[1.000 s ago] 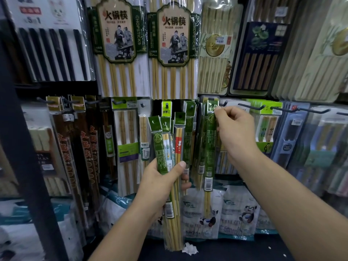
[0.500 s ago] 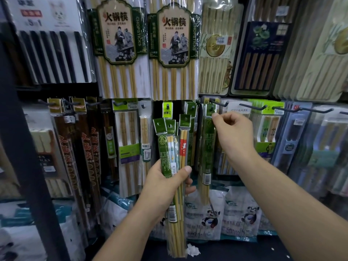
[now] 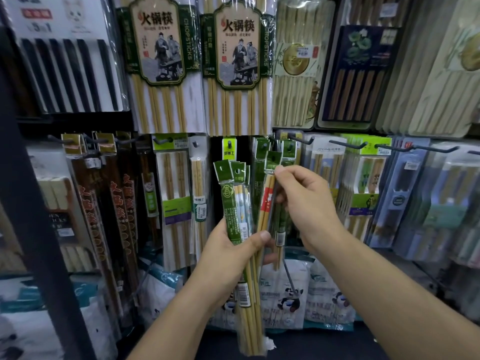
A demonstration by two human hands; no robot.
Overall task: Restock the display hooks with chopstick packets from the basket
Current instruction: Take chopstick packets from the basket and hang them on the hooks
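Note:
My left hand (image 3: 228, 258) grips a fanned bundle of narrow green-topped chopstick packets (image 3: 237, 211) upright in front of the display. My right hand (image 3: 304, 201) pinches the green header of one packet with a red label (image 3: 267, 201) at the right of that bundle. Just behind, green packets (image 3: 261, 162) hang on a black hook (image 3: 265, 146), with another green packet (image 3: 288, 149) on the neighbouring hook. The basket is not in view.
Big hot-pot chopstick packs (image 3: 158, 61) hang above. Dark brown packets (image 3: 104, 203) fill the left hooks behind a black upright post (image 3: 39, 203). Bare black hook ends (image 3: 348, 145) stick out at the right. Panda-printed bags (image 3: 288, 297) sit below.
My right hand has let go of the green packet now hanging on the hook, dropped down and left, and taken hold of the top of another packet in my left hand's bundle.

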